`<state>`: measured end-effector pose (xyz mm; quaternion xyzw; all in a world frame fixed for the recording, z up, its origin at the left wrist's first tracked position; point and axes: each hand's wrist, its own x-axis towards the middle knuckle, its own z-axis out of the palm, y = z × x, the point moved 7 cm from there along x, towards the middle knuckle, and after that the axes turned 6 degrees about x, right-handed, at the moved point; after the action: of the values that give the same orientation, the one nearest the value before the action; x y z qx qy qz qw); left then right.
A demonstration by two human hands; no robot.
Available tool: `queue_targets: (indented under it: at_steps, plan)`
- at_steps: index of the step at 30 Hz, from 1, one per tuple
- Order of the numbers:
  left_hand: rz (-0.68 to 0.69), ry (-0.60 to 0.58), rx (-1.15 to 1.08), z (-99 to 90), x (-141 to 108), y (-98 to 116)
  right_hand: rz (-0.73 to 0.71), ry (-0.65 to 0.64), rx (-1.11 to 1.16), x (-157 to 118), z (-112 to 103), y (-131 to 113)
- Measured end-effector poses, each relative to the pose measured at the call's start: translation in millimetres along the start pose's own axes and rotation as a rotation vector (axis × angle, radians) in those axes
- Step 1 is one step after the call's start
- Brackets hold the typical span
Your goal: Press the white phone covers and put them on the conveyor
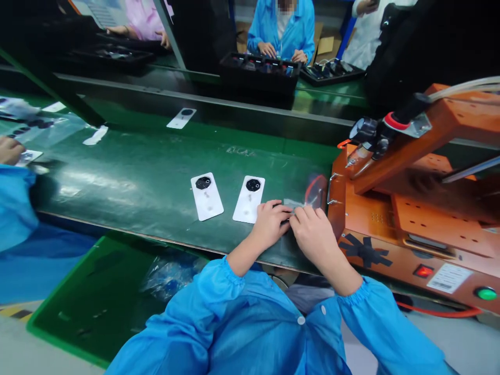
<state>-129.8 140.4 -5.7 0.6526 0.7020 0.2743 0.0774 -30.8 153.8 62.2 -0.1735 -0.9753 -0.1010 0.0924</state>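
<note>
My left hand (270,223) and my right hand (311,229) meet above the green bench (156,179), fingers bent and pressed together. Between and just behind the fingertips lies a small clear film (294,205); what exactly each hand pinches is hidden by the fingers. A white phone back panel (249,200) with a round black camera area lies flat just left of my left hand. A second white panel (208,200) rests further left, slightly turned. Behind my right hand is a dark, rounded item with a red edge (315,188), partly blurred.
An orange press machine (367,208) stands at the right, close to my right hand. Another white panel (182,119) lies near the back ledge. A green bin (105,276) sits below the bench. A co-worker's hand (11,150) is at far left; people work across the bench.
</note>
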Motion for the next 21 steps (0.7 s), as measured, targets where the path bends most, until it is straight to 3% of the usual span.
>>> queue_targets:
  at_steps: [5, 8, 10, 12, 15, 18, 21]
  plan:
    - [0.152, -0.074, 0.126, 0.7, -11.9, 21.8, 0.07, 0.007, 0.037, -27.2, -37.0, -1.5]
    - [0.201, -0.072, 0.14, -7.0, -17.3, 31.3, 0.187, 0.185, 0.242, -44.3, -72.4, 9.0]
    - [0.215, -0.03, 0.133, -19.6, -22.9, 29.3, 0.317, 0.319, 0.46, -52.6, -84.0, 22.4]
    - [0.163, 0.061, 0.15, -38.7, -31.2, 13.8, 0.444, 0.365, 0.66, -56.2, -78.4, 34.1]
    - [-0.016, 0.188, 0.258, -65.7, -47.0, -27.1, 0.536, 0.318, 0.859, -52.9, -55.7, 38.0]
    - [-0.057, 0.137, 0.348, -68.9, -62.5, -49.2, 0.541, 0.29, 0.965, -45.9, -37.6, 27.3]
    - [0.005, 0.055, 0.353, -59.1, -82.7, -39.5, 0.526, 0.245, 1.101, -40.5, -19.4, 5.7]
